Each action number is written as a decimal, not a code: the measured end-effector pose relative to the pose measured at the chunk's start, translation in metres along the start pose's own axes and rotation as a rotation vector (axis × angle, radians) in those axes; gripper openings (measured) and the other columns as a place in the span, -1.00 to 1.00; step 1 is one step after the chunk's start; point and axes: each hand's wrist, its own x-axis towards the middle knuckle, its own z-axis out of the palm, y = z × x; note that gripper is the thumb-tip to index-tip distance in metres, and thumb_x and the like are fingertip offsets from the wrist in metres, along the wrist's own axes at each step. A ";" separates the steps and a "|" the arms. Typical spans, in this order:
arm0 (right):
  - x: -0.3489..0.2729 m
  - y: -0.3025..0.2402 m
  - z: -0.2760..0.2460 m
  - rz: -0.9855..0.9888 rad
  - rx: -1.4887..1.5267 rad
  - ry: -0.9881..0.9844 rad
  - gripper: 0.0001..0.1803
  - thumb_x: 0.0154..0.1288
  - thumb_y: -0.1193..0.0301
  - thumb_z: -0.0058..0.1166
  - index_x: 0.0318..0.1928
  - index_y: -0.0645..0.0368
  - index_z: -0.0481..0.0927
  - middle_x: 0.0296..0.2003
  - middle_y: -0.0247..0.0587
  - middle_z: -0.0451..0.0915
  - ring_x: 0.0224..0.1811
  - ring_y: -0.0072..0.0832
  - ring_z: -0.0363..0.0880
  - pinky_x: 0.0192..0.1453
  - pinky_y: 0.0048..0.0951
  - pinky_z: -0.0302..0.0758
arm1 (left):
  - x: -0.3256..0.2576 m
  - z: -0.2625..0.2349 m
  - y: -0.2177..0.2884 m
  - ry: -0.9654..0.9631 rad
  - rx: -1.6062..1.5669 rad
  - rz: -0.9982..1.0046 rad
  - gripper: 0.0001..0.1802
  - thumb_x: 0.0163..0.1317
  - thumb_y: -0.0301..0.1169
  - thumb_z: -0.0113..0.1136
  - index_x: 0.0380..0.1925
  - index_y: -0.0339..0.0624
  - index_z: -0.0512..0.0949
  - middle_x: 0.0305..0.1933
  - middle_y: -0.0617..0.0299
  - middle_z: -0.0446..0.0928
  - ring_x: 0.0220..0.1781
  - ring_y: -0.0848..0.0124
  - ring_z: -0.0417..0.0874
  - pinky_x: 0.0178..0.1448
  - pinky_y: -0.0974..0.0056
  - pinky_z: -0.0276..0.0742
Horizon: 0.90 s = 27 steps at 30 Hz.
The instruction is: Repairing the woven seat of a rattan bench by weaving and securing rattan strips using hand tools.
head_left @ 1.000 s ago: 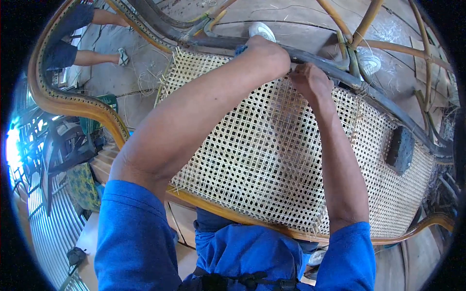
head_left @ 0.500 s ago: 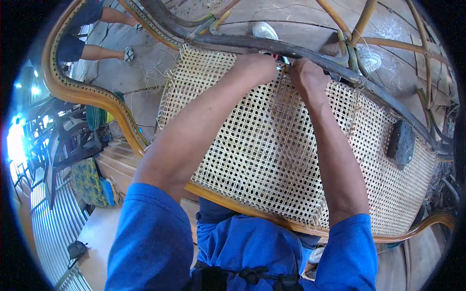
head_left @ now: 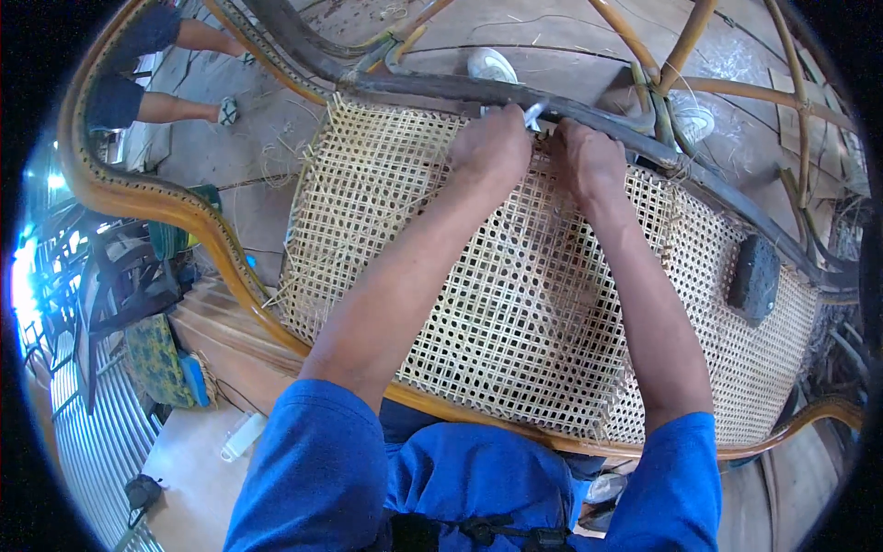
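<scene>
A woven cane panel [head_left: 515,304] in a curved wooden furniture frame [head_left: 152,198] lies in front of me. At its far edge, against a dark rail [head_left: 441,87], both my hands are close together. My left hand [head_left: 492,147] is closed; a small pale, blade-like piece [head_left: 535,112] sticks out beside its fingers, and the rest of it is hidden. Just to the right, my right hand [head_left: 590,166] has its fingers curled and pressed together at the panel's edge. What it pinches, if anything, cannot be made out.
A dark rectangular block [head_left: 752,281] rests on the panel at right. Bamboo-like poles [head_left: 685,51] rise beyond the rail, near white shoes [head_left: 492,66]. Another person's legs [head_left: 170,108] show at upper left. A camouflage-patterned pad [head_left: 158,363] stands at lower left.
My left hand has turned and come slightly nearer me, with the pale piece now showing above its fingers. My right hand has shifted slightly nearer me. The view has moved a little.
</scene>
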 end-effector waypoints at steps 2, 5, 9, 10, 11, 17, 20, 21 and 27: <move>0.000 -0.002 -0.002 0.052 0.020 0.015 -0.81 0.24 0.38 -0.24 -0.24 -0.01 0.48 -0.32 -0.06 0.61 -0.19 -0.13 0.58 -0.05 -0.05 0.35 | 0.010 0.002 -0.007 -0.032 -0.013 0.063 -0.73 0.13 -0.26 0.10 -0.30 -0.25 0.50 -0.30 -0.04 0.56 -0.22 0.04 0.60 -0.14 0.01 0.49; 0.000 0.005 0.004 0.108 0.046 0.057 -0.81 0.26 0.36 -0.26 -0.20 0.00 0.44 -0.33 -0.02 0.61 -0.20 -0.11 0.58 -0.05 -0.08 0.35 | 0.007 -0.002 -0.004 -0.087 -0.033 0.082 -0.71 0.11 -0.26 0.09 -0.29 -0.27 0.50 -0.30 -0.06 0.56 -0.21 0.03 0.60 -0.11 0.02 0.48; 0.002 0.006 0.005 0.084 0.019 0.062 -0.79 0.29 0.30 -0.30 -0.19 0.00 0.43 -0.34 0.00 0.60 -0.20 -0.09 0.57 -0.02 -0.09 0.35 | 0.012 -0.012 -0.005 -0.220 -0.064 0.063 -0.75 0.07 -0.33 0.03 -0.31 -0.27 0.51 -0.32 -0.07 0.56 -0.19 0.03 0.59 -0.09 0.03 0.48; 0.001 0.006 0.002 0.082 0.018 0.066 -0.79 0.29 0.30 -0.30 -0.19 0.00 0.43 -0.34 0.00 0.60 -0.20 -0.09 0.57 -0.02 -0.09 0.35 | 0.014 -0.015 -0.006 -0.306 -0.062 0.060 -0.76 0.05 -0.36 0.00 -0.33 -0.26 0.51 -0.32 -0.07 0.57 -0.20 0.03 0.60 -0.09 0.03 0.48; -0.002 -0.001 -0.007 0.110 0.059 0.065 -0.79 0.29 0.31 -0.26 -0.16 0.01 0.44 -0.31 0.00 0.60 -0.19 -0.10 0.56 -0.03 -0.09 0.35 | 0.012 -0.022 -0.015 -0.301 -0.056 0.056 -0.76 0.05 -0.36 0.00 -0.33 -0.26 0.51 -0.32 -0.07 0.57 -0.20 0.03 0.60 -0.09 0.03 0.48; -0.015 -0.051 -0.015 -0.310 0.840 0.169 -0.78 0.16 0.38 0.09 -0.18 0.17 0.56 -0.28 -0.05 0.58 -0.20 -0.12 0.54 -0.08 -0.23 0.45 | -0.015 -0.103 -0.074 -0.380 -0.166 0.232 -0.79 0.02 -0.34 0.00 -0.46 -0.28 0.47 -0.56 0.13 0.47 -0.53 0.39 0.46 -0.39 0.28 0.36; -0.018 -0.051 -0.028 -0.231 0.802 0.092 -0.80 0.18 0.37 0.07 -0.21 0.19 0.56 -0.32 0.00 0.58 -0.26 -0.12 0.56 -0.15 -0.23 0.46 | -0.012 -0.104 -0.058 -0.298 -0.235 0.260 -0.74 0.08 -0.25 0.00 -0.51 -0.26 0.46 -0.56 0.10 0.48 -0.52 0.30 0.50 -0.37 0.23 0.38; -0.021 -0.043 -0.026 -0.161 0.675 0.130 -0.80 0.20 0.35 0.05 -0.22 0.19 0.56 -0.35 0.02 0.57 -0.29 -0.12 0.56 -0.19 -0.24 0.46 | -0.008 -0.090 -0.056 -0.281 -0.112 0.282 -0.74 0.10 -0.27 -0.02 -0.47 -0.26 0.49 -0.50 0.03 0.52 -0.45 0.20 0.55 -0.32 0.16 0.42; -0.018 -0.030 -0.015 0.141 0.310 -0.042 -0.85 0.13 0.38 0.06 -0.39 0.21 0.53 -0.45 0.05 0.54 -0.39 -0.10 0.53 -0.28 -0.27 0.46 | 0.011 -0.057 -0.031 -0.355 0.295 0.392 -0.73 0.06 -0.40 -0.08 -0.37 -0.29 0.58 -0.31 -0.10 0.57 -0.21 0.04 0.61 -0.14 0.04 0.49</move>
